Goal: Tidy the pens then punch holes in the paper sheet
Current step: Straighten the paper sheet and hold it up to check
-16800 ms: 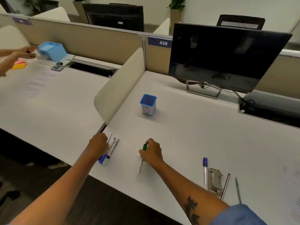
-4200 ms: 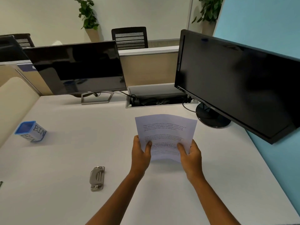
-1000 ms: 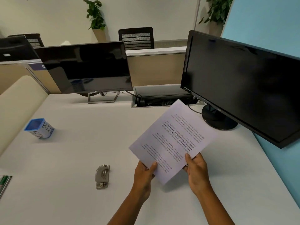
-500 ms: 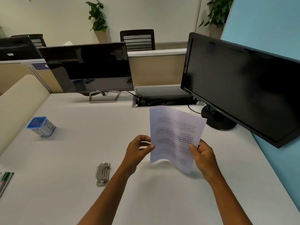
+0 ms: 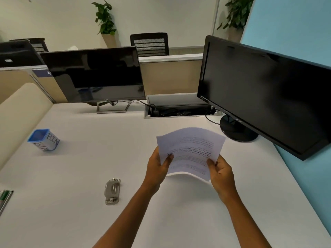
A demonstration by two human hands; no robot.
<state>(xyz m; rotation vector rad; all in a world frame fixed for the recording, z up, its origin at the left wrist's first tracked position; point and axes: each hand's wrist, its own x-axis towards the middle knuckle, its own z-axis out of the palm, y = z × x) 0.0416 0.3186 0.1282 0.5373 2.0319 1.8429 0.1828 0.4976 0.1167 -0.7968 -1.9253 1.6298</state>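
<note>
A printed paper sheet [image 5: 191, 149] is held above the white desk, bowed upward, text facing me. My left hand [image 5: 158, 167] pinches its left edge with the thumb on top. My right hand [image 5: 221, 171] pinches its lower right corner. A grey metal hole punch [image 5: 112, 191] lies on the desk to the left of my left forearm. Pens [image 5: 4, 199] lie at the far left edge, mostly cut off. A blue-rimmed cup marked BIN [image 5: 43, 139] stands at the left.
Two dark monitors stand behind: one [image 5: 95, 76] at the back left, a larger one [image 5: 265, 93] at the right, its round base [image 5: 238, 130] just beyond the sheet. An open cable tray [image 5: 180, 109] sits between them. A beige divider [image 5: 19, 111] bounds the desk's left side.
The sheet has turned from tilted and upright to level with both side edges held; my left hand, off the paper half a second ago, now grips its left edge.
</note>
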